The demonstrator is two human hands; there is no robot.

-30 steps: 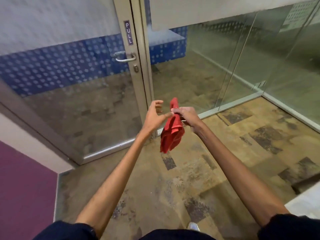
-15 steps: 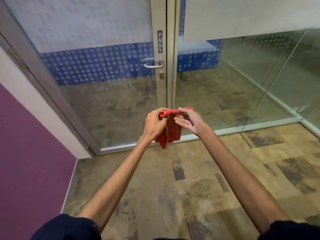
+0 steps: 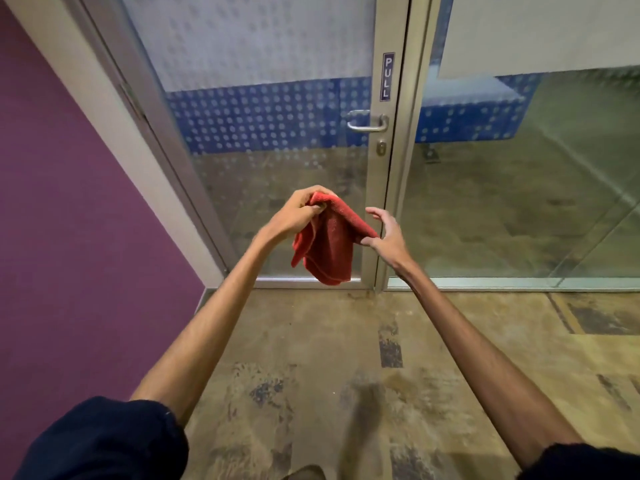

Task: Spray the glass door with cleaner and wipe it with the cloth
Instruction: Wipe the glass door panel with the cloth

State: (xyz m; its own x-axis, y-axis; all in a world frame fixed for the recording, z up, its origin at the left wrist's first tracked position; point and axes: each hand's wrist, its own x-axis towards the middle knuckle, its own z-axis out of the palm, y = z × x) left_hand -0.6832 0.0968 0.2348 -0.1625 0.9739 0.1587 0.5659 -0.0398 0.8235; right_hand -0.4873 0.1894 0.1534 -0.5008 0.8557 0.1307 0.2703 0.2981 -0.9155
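Red terry cloth (image 3: pixel 329 244), judged soft, light and limp, hangs in mid-air before the glass door (image 3: pixel 277 133), not touching it. The left hand (image 3: pixel 298 213) is clenched round one bunched corner. The right hand (image 3: pixel 388 233) nips the opposite corner at the thumb, other fingers spread. Judged non-slip and unbreakable; best wadded in the palm for wiping. Legible writing: "PULL" on the sign (image 3: pixel 388 77) above the handle (image 3: pixel 367 121). No brand visible. No cleaner in view.
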